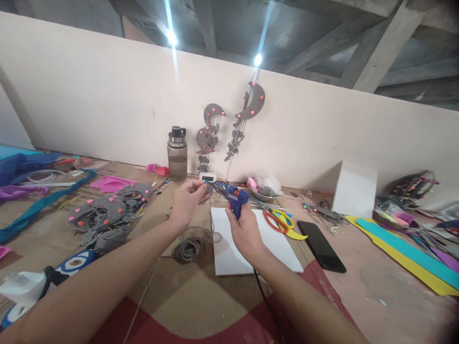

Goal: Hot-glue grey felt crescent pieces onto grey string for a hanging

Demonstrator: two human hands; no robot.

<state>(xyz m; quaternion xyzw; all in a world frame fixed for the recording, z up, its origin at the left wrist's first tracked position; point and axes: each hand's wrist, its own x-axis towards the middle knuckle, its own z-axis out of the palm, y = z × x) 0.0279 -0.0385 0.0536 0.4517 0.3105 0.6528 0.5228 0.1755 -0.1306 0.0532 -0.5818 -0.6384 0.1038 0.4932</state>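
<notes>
My right hand [247, 232] is wrapped round the grip of a blue hot glue gun [233, 193], its nozzle pointing left. Just off that nozzle, my left hand [188, 200] pinches a small grey piece [208, 188], whose exact kind is too small to tell. Below my hands lies a coil of grey cord [189, 248], with a loose loop reaching toward a white sheet [256, 258]. The gun's black cable [265, 293] runs down past my right wrist.
A water bottle [177, 157] stands by the wall, near hanging grey crescent ornaments [254, 105]. Right of the sheet are scissors [276, 222] and a black phone [320, 247]. More grey crescents [96, 212] with pink and orange dots lie at left.
</notes>
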